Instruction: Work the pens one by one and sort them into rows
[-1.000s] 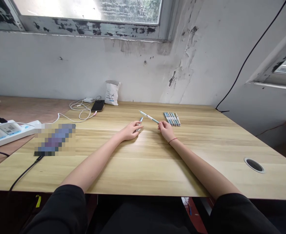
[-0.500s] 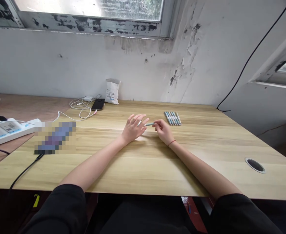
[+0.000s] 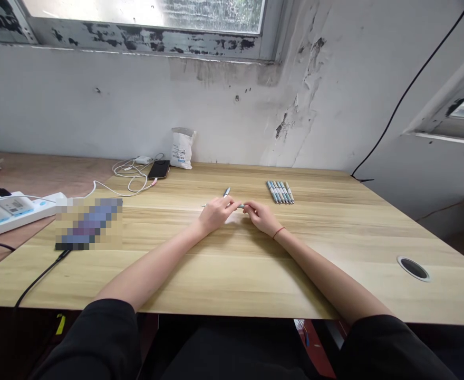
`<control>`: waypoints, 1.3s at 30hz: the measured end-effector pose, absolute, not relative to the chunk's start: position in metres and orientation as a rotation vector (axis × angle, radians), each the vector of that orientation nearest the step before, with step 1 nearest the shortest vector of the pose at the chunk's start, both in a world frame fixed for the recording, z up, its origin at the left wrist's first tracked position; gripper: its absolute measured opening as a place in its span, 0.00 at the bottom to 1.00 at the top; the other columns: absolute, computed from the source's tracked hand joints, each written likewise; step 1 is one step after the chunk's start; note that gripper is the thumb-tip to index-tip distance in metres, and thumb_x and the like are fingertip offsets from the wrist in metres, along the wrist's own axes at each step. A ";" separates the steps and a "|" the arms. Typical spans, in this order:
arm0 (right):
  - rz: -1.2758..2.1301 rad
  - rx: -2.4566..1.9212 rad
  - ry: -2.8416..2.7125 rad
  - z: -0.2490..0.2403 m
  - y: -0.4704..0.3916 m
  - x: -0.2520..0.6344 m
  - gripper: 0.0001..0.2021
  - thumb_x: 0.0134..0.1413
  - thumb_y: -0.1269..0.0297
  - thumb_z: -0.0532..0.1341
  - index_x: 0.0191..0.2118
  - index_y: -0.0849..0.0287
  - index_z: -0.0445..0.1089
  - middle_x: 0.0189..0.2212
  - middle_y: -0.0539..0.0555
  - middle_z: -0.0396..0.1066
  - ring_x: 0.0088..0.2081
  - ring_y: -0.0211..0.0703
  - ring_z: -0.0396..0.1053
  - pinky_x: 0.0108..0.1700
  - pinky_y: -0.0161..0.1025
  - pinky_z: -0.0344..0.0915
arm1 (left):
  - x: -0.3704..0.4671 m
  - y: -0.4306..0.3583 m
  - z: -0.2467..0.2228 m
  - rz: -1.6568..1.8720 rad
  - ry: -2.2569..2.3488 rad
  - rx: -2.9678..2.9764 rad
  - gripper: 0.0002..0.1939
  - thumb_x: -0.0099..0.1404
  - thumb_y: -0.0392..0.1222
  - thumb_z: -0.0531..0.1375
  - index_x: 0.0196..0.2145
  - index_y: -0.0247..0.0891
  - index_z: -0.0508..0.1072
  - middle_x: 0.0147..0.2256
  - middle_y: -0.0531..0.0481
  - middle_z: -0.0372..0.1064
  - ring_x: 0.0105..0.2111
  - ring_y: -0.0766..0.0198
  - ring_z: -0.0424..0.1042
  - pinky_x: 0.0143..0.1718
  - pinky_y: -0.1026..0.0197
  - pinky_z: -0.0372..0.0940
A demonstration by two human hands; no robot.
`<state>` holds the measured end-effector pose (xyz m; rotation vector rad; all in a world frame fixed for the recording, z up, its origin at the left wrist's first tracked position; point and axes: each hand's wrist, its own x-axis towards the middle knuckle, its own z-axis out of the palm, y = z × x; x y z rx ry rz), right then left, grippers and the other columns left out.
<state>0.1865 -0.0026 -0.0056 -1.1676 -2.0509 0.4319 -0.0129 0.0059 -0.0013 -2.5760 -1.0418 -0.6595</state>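
Note:
Between my hands, at the middle of the wooden desk, is a thin light blue-green pen (image 3: 241, 206). My right hand (image 3: 260, 216) pinches its right end. The fingers of my left hand (image 3: 216, 214) are closed on its left part, which they mostly hide. Just behind my left hand, a pen part (image 3: 227, 191) shows on the desk, and a small thin tip pokes out to the left of that hand. A row of several similar pens (image 3: 280, 192) lies side by side to the right, beyond my right hand.
A white packet (image 3: 182, 149) stands by the wall beside a black phone (image 3: 160, 169) with a white cable. At the left are a blurred device (image 3: 89, 224) with a black cable and a white power strip (image 3: 38, 210). A round grommet (image 3: 414, 268) sits at the right.
My left hand's spread fingers have closed on the pen. My right hand has shifted slightly left. The pen part behind my left hand shows more clearly.

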 end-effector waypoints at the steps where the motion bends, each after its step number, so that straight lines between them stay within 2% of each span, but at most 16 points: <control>1: 0.389 -1.166 -2.071 -0.007 -0.001 0.188 0.12 0.59 0.63 0.49 0.35 0.58 0.69 0.27 0.52 0.71 0.28 0.39 0.66 0.32 0.34 0.59 | -0.012 0.006 -0.002 -0.659 -1.040 -2.603 0.18 0.70 0.40 0.42 0.51 0.45 0.65 0.38 0.46 0.65 0.36 0.61 0.68 0.35 0.60 0.61; 5: 0.131 -1.138 -2.135 -0.013 0.002 0.190 0.12 0.59 0.67 0.48 0.34 0.59 0.69 0.27 0.54 0.70 0.30 0.40 0.65 0.33 0.34 0.58 | -0.009 0.002 -0.001 -0.690 -1.084 -2.633 0.16 0.69 0.45 0.45 0.47 0.41 0.68 0.36 0.46 0.63 0.31 0.64 0.68 0.28 0.65 0.61; 8: -0.044 -1.098 -2.154 -0.013 0.002 0.192 0.12 0.59 0.69 0.48 0.35 0.60 0.69 0.28 0.55 0.69 0.31 0.41 0.64 0.34 0.35 0.58 | -0.007 -0.003 0.003 -0.717 -1.084 -2.612 0.15 0.69 0.45 0.46 0.47 0.41 0.67 0.36 0.47 0.63 0.30 0.66 0.68 0.26 0.66 0.61; 12: -0.083 -1.109 -2.232 -0.007 0.001 0.193 0.12 0.61 0.68 0.48 0.39 0.59 0.68 0.31 0.56 0.69 0.33 0.42 0.65 0.35 0.35 0.59 | -0.007 -0.004 0.004 -0.720 -1.065 -2.543 0.14 0.69 0.42 0.47 0.47 0.41 0.67 0.36 0.48 0.65 0.29 0.66 0.69 0.25 0.66 0.60; 15: -0.072 -1.156 -2.321 -0.003 -0.001 0.193 0.11 0.62 0.68 0.48 0.44 0.59 0.66 0.36 0.56 0.68 0.35 0.41 0.65 0.35 0.35 0.59 | -0.006 -0.003 0.000 -0.709 -0.980 -2.515 0.14 0.68 0.37 0.47 0.47 0.41 0.68 0.38 0.47 0.66 0.33 0.64 0.70 0.29 0.65 0.62; 17: -0.119 -1.199 -2.354 -0.003 -0.001 0.193 0.11 0.61 0.70 0.48 0.42 0.59 0.66 0.35 0.55 0.67 0.34 0.41 0.65 0.34 0.35 0.58 | -0.004 -0.005 -0.002 -0.716 -1.000 -2.523 0.15 0.67 0.35 0.47 0.47 0.42 0.68 0.39 0.47 0.66 0.34 0.64 0.70 0.31 0.64 0.62; 21: -0.284 -1.194 -2.366 -0.006 0.002 0.196 0.12 0.56 0.78 0.49 0.37 0.60 0.67 0.31 0.55 0.66 0.31 0.41 0.62 0.32 0.35 0.56 | 0.005 -0.017 0.002 -0.813 -1.273 -2.595 0.14 0.67 0.40 0.49 0.47 0.42 0.68 0.38 0.48 0.65 0.30 0.67 0.69 0.28 0.65 0.61; 23: -0.353 -1.125 -2.365 -0.006 0.003 0.199 0.13 0.53 0.81 0.49 0.36 0.60 0.67 0.30 0.55 0.66 0.31 0.42 0.62 0.33 0.35 0.56 | 0.009 -0.022 0.007 -0.937 -1.385 -2.681 0.13 0.66 0.41 0.51 0.46 0.41 0.70 0.37 0.49 0.65 0.29 0.68 0.68 0.31 0.65 0.62; 27: -0.447 -0.988 -2.382 -0.005 0.004 0.204 0.14 0.53 0.82 0.47 0.36 0.61 0.67 0.30 0.56 0.66 0.32 0.43 0.61 0.36 0.37 0.57 | 0.009 -0.022 0.018 -1.139 -1.538 -2.921 0.11 0.65 0.43 0.53 0.40 0.39 0.73 0.36 0.50 0.69 0.33 0.66 0.69 0.38 0.64 0.63; 31: -0.422 -1.006 -2.408 -0.002 0.002 0.201 0.12 0.55 0.78 0.49 0.36 0.60 0.67 0.31 0.56 0.66 0.32 0.43 0.61 0.36 0.37 0.57 | 0.007 -0.020 0.023 -0.992 -1.578 -2.994 0.11 0.65 0.43 0.53 0.39 0.38 0.73 0.35 0.50 0.70 0.33 0.65 0.69 0.36 0.64 0.64; 36: -0.168 -1.154 -2.424 0.003 -0.004 0.197 0.09 0.60 0.72 0.49 0.41 0.59 0.65 0.35 0.55 0.66 0.29 0.39 0.62 0.31 0.34 0.55 | 0.010 -0.027 0.020 -0.608 -1.321 -2.554 0.14 0.65 0.32 0.48 0.45 0.39 0.68 0.39 0.46 0.66 0.34 0.62 0.69 0.30 0.63 0.62; 39: -0.044 -1.155 -2.416 0.007 -0.006 0.197 0.10 0.61 0.70 0.47 0.41 0.59 0.64 0.36 0.55 0.65 0.30 0.39 0.62 0.32 0.34 0.56 | 0.013 -0.030 0.020 -0.506 -1.216 -2.453 0.16 0.65 0.29 0.46 0.46 0.39 0.67 0.38 0.45 0.66 0.35 0.61 0.68 0.31 0.62 0.61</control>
